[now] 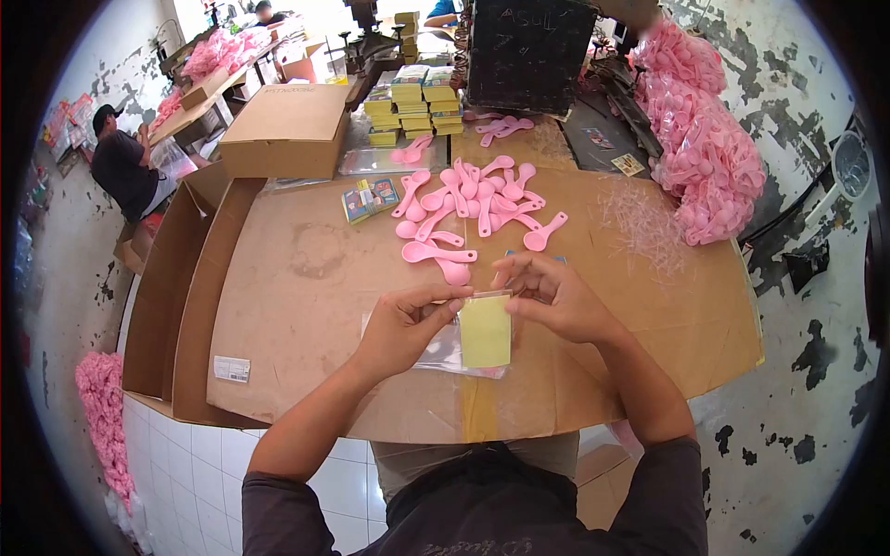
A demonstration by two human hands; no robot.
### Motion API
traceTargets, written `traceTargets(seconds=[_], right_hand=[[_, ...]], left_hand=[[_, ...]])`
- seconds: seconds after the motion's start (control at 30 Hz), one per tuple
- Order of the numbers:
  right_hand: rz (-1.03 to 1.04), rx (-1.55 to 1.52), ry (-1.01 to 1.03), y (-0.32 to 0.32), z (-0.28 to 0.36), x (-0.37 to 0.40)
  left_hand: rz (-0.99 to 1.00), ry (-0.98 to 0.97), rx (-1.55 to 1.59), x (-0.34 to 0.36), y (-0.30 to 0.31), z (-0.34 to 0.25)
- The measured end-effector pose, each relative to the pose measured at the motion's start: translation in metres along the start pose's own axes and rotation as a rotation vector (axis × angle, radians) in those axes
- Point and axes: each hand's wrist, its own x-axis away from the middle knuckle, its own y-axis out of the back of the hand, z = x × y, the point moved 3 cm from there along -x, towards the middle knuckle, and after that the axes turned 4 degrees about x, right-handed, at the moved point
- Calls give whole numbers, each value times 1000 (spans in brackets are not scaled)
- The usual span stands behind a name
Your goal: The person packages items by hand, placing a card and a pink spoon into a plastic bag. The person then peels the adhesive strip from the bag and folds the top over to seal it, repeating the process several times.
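A pale yellow card (486, 335) hangs upright between my hands, apparently inside a clear plastic sleeve whose top edge shows above it. My left hand (408, 324) pinches the top left corner of the sleeve between thumb and fingers. At the top right corner, my right hand (561, 301) has its thumb and curled fingers on the sleeve. Under the card lie flat clear plastic bags (438, 356). Just beyond my hands is a heap of pink plastic spoons (484, 206). Part of a blue printed piece shows behind my right fingers.
A banded bundle of cards (369, 200) lies left of the spoons. Card stacks (413, 102), a closed carton (286, 120) and a black box (528, 56) stand behind. Plastic strips (644, 227) lie right; bagged pink spoons (709, 148) hang beyond. Another person (130, 167) sits far left.
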Motion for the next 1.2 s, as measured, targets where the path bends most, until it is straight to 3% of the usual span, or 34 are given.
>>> traceTargets(seconds=[0.1,0.2,0.27,0.4,0.5,0.57,0.6,0.63,0.73,0.83,0.9,0.97,1.07,1.17,1.2], right_hand=[[155,217,-82,-2,-6,5],[144,257,-45,9,-18,1],[157,224,-6,8,-8,-1],[87,84,38,5,15,-6],[-135,610,31,47,10,-11],[-172,964,142,68,2,-5],[-190,1139,198,76,-2,-2],[-180,1176,172,82,-7,1],[-144,1225,86,84,-19,10],[-119,1189,29,83,-24,9],[-129,1205,29,86,-30,8],[-193,1119,60,86,-28,6],[-225,1023,50,89,-29,7],[-215,826,-30,87,-26,8],[-211,741,-64,84,-26,9]], left_hand=[[8,-26,-2,1,2,-5],[-96,-201,189,1,-11,-23],[-61,-215,211,1,-15,-24],[94,39,100,4,10,-17],[-169,-54,170,6,58,-32],[-328,-414,367,14,105,-33],[-561,-541,469,19,125,-40],[-798,-666,568,25,135,-52],[-890,-656,851,27,119,-82],[-578,-466,330,6,111,-36],[-263,-55,-306,-4,78,-17],[-108,-217,-566,-7,33,-12],[-29,-438,-918,-8,4,0],[-43,-493,-889,-10,2,7],[-33,-406,-818,-12,4,9]])
